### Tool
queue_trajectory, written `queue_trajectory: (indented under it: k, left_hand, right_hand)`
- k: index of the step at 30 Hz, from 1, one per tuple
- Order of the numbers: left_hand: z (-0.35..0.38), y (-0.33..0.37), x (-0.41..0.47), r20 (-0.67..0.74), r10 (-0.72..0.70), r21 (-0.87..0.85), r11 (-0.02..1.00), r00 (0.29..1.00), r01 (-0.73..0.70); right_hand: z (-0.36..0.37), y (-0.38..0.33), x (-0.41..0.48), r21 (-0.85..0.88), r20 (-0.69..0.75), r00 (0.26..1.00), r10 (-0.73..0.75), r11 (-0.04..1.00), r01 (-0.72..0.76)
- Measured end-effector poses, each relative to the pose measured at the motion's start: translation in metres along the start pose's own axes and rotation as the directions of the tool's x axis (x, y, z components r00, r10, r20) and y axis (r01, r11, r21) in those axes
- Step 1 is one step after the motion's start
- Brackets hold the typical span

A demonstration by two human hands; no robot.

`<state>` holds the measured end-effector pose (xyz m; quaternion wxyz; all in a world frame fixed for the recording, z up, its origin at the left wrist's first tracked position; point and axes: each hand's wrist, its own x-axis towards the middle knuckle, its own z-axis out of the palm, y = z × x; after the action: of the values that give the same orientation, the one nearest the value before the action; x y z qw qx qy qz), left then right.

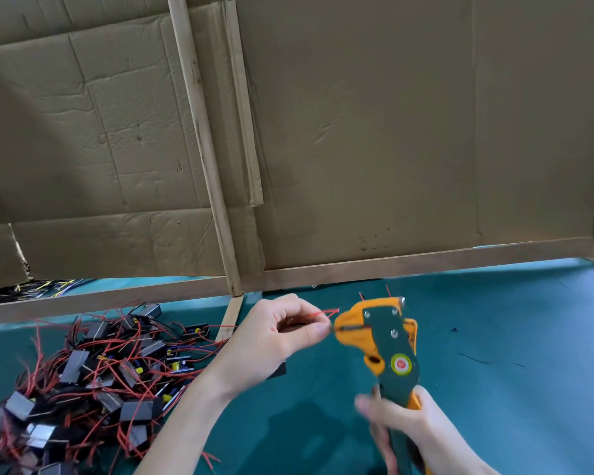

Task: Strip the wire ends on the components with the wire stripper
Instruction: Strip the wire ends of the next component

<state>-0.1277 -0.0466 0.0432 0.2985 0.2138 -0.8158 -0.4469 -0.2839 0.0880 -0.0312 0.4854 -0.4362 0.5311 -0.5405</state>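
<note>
- Far left on the table (535,323) we see a pile (93,382) of small dark components w/ red + black leads, all tangled. A few yellow parts show in it.
- Behind the pile, thru the gap under the wall, there are more wires (31,290), yellow/black and too small to sort.
- L hand (275,341) is at center, above the cloth. Its fingers are curled, w/ thumb + forefinger tips pinching a red wire (324,314).
- The wire loops up just right of the fingertips, and a lead runs from the pinch into the stripper's mouth.
- A dark block (277,371) pokes out under L hand. We can't tell if it belongs to that wire.
- The stripper (388,344) has an orange head, a dark green body and a round red/yellow sticker. It's held off the table, roughly upright, head turned left toward L hand.
- R hand (408,430) is at bottom right, fingers wrapped round the stripper's handles. It's motion-blurred, so we can't tell how hard the squeeze is.
- Right of the stripper, a few black scraps (474,358) lie on the green cloth.
- Bg is a cardboard wall (408,132) w/ wood strips (203,138).
</note>
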Motion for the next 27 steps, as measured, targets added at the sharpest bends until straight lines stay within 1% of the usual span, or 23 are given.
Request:
queue_trajectory:
  k: [1,3,4,6,7,8,10,12,14,15,18,23,27]
  left_hand:
    - [0.001,-0.001,0.000,-0.010,-0.001,-0.001,1.000,1.000,0.001]
    - [0.005,-0.006,0.001,-0.025,-0.018,0.000,1.000,1.000,0.018]
    - [0.007,-0.008,0.001,-0.031,-0.030,-0.005,1.000,0.999,0.030]
    - [0.008,-0.011,0.002,-0.037,-0.058,-0.040,0.998,0.998,0.056]
    - [0.008,-0.013,0.002,-0.040,-0.065,-0.053,0.997,0.997,0.063]
    - [0.008,-0.015,0.003,-0.058,-0.063,-0.050,0.997,0.996,0.060]
    - [0.010,-0.019,0.006,-0.155,-0.037,-0.031,0.999,0.987,0.033]
    - [0.013,-0.022,0.007,-0.252,-0.026,-0.052,0.999,0.967,0.013]
    - [0.016,-0.021,0.007,-0.264,-0.014,-0.076,0.997,0.964,-0.007]
    - [0.017,-0.020,0.006,-0.259,0.002,-0.050,0.999,0.966,-0.016]
    - [0.020,-0.017,0.004,-0.272,0.084,0.112,0.992,0.959,-0.055]
    - [0.023,-0.009,-0.001,-0.183,0.133,0.183,0.978,0.974,-0.099]
    - [0.025,-0.004,-0.002,-0.167,0.208,0.282,0.947,0.964,-0.155]
  right_hand:
    - [0.001,0.000,0.001,-0.020,-0.038,0.999,-0.015,1.000,0.014]
    - [0.002,-0.001,0.001,0.010,-0.034,0.999,0.005,1.000,-0.004]
    - [0.002,-0.002,0.000,0.051,0.001,1.000,0.032,0.998,-0.032]
    - [-0.001,-0.005,0.000,0.231,0.121,0.990,0.076,0.967,-0.103]
    - [-0.002,-0.006,0.000,0.319,0.192,0.979,0.067,0.939,-0.127]
    - [-0.004,-0.008,0.001,0.371,0.231,0.972,0.051,0.919,-0.137]
    - [-0.006,-0.009,0.001,0.410,0.262,0.965,0.030,0.902,-0.139]
    - [-0.008,-0.009,0.001,0.412,0.273,0.962,0.009,0.903,-0.126]
    - [-0.009,-0.010,0.001,0.395,0.291,0.957,-0.008,0.912,-0.113]
    - [-0.009,-0.011,0.001,0.383,0.302,0.953,-0.015,0.918,-0.107]
    - [-0.008,-0.010,0.001,0.350,0.313,0.950,-0.023,0.932,-0.093]
    - [-0.006,-0.011,0.000,0.311,0.327,0.945,-0.024,0.947,-0.083]
    - [-0.007,-0.012,0.001,0.315,0.317,0.948,-0.012,0.944,-0.093]
